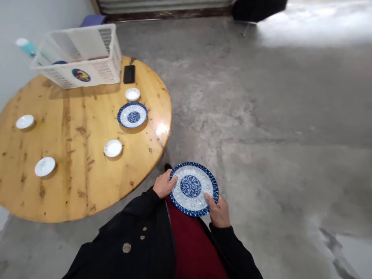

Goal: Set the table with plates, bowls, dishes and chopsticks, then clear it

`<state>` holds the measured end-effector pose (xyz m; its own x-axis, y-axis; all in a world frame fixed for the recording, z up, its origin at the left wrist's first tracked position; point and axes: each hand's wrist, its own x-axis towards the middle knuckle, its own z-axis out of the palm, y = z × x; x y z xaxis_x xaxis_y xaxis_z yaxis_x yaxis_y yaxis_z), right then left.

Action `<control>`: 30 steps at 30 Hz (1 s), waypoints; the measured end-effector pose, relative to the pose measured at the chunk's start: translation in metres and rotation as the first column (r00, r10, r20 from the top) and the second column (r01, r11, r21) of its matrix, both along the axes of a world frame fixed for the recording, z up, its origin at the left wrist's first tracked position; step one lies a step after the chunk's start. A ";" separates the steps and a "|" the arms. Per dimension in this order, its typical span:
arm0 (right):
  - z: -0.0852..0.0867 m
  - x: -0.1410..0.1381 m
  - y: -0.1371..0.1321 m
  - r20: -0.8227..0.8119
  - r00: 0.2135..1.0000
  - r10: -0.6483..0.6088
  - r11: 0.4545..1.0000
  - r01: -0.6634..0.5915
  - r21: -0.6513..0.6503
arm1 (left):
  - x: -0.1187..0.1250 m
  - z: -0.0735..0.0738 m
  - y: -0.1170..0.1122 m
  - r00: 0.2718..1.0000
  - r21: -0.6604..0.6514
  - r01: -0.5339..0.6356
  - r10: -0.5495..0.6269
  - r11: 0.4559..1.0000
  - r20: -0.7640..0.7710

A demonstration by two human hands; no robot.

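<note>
A round plate with a blue patterned rim and a blue centre is held in front of my body, off the table's edge. My left hand grips its left rim, thumb on top. On the lower right rim, my right hand has its thumb over the face and the other fingers hidden beneath. To the left, a similar blue-rimmed plate lies on the round wooden table. Small white dishes stand around it: one behind and one nearer me.
Two more white dishes sit on the table's left side. At the back stands a white plastic basket with a turquoise-and-white item sticking out. Beside it lies a black phone. Grey concrete floor stretches to the right.
</note>
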<state>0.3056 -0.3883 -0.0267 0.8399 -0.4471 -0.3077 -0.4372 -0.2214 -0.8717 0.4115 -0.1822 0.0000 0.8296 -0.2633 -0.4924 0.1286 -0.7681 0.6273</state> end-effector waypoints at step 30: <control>0.020 0.439 0.102 0.068 0.426 0.902 0.431 -0.896 -0.109 | 0.199 0.018 0.080 0.456 0.000 -0.886 0.872 0.463 0.180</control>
